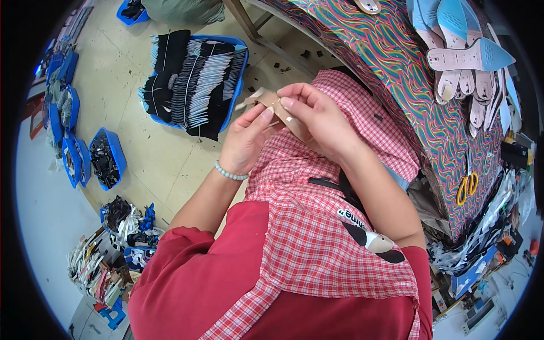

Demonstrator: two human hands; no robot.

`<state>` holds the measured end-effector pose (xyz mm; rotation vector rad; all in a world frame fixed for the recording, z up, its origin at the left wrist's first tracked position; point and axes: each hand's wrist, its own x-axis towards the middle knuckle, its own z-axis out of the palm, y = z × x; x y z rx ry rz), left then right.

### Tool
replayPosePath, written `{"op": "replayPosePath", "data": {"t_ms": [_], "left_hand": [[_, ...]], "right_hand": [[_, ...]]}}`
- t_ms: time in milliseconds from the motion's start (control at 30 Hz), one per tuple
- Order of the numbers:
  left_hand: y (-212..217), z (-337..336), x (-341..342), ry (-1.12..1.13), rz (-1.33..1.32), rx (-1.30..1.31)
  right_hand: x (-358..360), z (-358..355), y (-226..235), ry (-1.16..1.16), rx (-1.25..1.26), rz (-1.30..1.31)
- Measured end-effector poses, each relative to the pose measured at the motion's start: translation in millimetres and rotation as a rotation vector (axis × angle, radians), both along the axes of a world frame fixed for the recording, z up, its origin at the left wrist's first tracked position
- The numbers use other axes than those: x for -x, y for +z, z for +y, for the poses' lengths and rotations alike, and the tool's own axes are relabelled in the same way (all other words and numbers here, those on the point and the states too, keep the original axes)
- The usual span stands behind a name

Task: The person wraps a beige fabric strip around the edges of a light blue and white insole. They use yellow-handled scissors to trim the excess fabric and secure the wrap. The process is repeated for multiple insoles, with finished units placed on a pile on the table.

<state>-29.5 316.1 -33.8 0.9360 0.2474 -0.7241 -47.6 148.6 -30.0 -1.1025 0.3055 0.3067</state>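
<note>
Both my hands meet over my lap with a glossy tan strap piece (272, 102) between them. My left hand (243, 136), below a pale beaded bracelet (230, 174), pinches its left side between thumb and fingers. On the right side, my right hand (320, 116) grips it with thumb and forefinger. Pale narrow ends stick out past the left fingers, and a small whitish patch shows on the tan surface. Part of the piece is hidden behind my right hand.
Beyond my hands, a blue basket (241, 71) on the floor holds rows of black and pale-blue pieces. To the right, a colourfully patterned table (385, 62) bears stacked insoles (453, 62) and yellow-handled scissors (467, 188). More blue baskets (120, 164) stand left; scraps lie under the table.
</note>
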Motion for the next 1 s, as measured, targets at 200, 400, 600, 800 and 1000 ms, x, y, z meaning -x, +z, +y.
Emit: {"op": "replayPosePath", "data": {"t_ms": [200, 400, 600, 800, 1000], "left_hand": [[-12, 3, -3, -0.03, -0.081, -0.096], [0, 0, -3, -0.094, -0.178, -0.117], [1, 0, 2, -0.118, -0.259, -0.195], [-3, 1, 2, -0.12, -0.29, -0.322], [-9, 3, 0, -0.156, -0.366, -0.444]], "right_hand": [[4, -3, 11, -0.057, 1.123, -0.492], [5, 0, 6, -0.051, 1.294, -0.648], [5, -3, 9, -0.004, 1.233, -0.603], [2, -12, 12, 0.087, 1.139, -0.574], [5, -6, 21, 0.131, 1.188, -0.527]]}}
